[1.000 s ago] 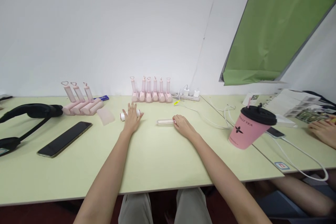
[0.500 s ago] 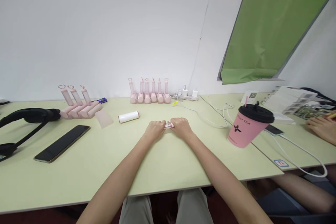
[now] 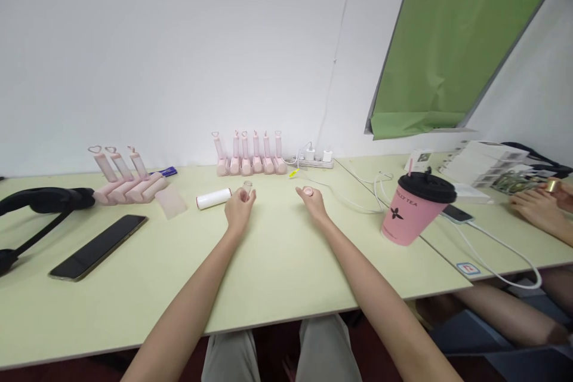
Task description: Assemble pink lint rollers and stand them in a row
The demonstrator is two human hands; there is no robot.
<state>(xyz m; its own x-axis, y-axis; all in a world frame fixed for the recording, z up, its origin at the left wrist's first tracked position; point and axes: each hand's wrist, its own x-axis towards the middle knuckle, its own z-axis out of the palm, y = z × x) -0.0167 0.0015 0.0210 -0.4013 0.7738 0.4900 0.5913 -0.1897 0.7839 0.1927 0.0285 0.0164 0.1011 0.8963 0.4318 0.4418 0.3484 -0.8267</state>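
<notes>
My left hand (image 3: 239, 212) is closed round a small clear-and-pink piece (image 3: 248, 185) that pokes up above the fingers; most of it is hidden in the grip. Apart from it, my right hand (image 3: 313, 202) pinches a small round pink piece (image 3: 307, 191), which looks like a cap. A white roller with pink ends (image 3: 213, 199) lies just left of my left hand. Behind it, along the wall, stand several translucent tubes with loop tops (image 3: 255, 143) in pink bases (image 3: 246, 167).
At left are more pink tubes (image 3: 120, 164), a translucent pink sheet (image 3: 170, 201), a phone (image 3: 98, 246) and a black headset (image 3: 49, 200). A pink cup (image 3: 405, 215), a power strip (image 3: 313, 163) and white cables (image 3: 358, 209) are at right. Another person's hand (image 3: 539, 209) is far right.
My hands were together, both holding one pink-and-clear piece. Now they have moved apart, each with a piece in it. The other person's hands show more, with a gold-coloured object.
</notes>
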